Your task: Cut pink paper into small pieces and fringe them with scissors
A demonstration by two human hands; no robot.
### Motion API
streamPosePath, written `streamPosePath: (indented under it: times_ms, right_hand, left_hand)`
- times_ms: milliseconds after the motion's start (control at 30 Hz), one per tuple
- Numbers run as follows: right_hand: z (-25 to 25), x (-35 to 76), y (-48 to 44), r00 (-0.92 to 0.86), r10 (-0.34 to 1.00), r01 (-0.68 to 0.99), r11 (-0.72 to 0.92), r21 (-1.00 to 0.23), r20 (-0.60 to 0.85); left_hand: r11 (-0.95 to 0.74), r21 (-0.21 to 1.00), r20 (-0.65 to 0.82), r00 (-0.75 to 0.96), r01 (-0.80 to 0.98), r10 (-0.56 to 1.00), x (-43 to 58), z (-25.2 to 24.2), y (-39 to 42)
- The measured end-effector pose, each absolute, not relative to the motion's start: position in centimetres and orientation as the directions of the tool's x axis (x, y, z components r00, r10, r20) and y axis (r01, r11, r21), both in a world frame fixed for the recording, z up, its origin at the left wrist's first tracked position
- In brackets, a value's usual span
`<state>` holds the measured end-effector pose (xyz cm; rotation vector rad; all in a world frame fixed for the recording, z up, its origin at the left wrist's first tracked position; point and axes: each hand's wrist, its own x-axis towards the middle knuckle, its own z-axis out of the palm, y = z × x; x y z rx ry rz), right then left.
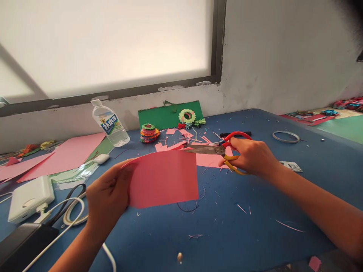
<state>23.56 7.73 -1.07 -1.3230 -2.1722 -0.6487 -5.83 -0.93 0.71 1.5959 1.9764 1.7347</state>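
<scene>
My left hand [109, 192] pinches the left end of a pink sheet of paper [164, 179], held up above the blue table. The sheet bends slightly, and its right end hangs free. In my right hand [252, 155] is a pair of scissors [210, 149] with one red and one yellow handle loop. The blades point left and meet the sheet's upper edge near its right corner. Whether the paper lies between the blades is hard to see. Pink offcuts [210, 160] lie on the table behind the sheet and scissors.
A water bottle [110, 124] stands tilted in view near the wall. Folded paper ornaments [149, 133] sit before a green board [159, 120]. At left are pink sheets [70, 151], a white power bank [31, 198] and cables. A metal ring [286, 136] lies at right.
</scene>
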Motion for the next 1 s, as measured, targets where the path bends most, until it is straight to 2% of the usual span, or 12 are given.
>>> streamPosePath:
  times_ms: [167,300,500,1000]
  right_hand:
    - [-1.3,23.6,7.7,-0.406,0.638,0.896,0.417,0.149,0.654]
    - [-1.3,23.6,7.8,-0.412,0.607,0.894,0.411,0.175,0.679]
    - [-1.1,23.6,7.8,-0.431,0.569,0.882,0.428,0.194,0.701]
    - [-1.3,23.8,7.9,-0.454,0.533,0.870,0.440,0.225,0.714]
  left_hand:
    - [-0.186,0.694,0.616,-0.439,0.696,0.655,-6.4,0.1,-0.9]
    - [-0.272,0.595,0.729,-0.366,0.756,0.579,-7.6,-0.6,-0.5]
    - [-0.279,0.631,0.701,-0.379,0.724,0.604,-8.0,-0.6,-0.3]
    - [-0.369,0.570,0.787,-0.359,0.734,0.501,-8.6,-1.2,0.1]
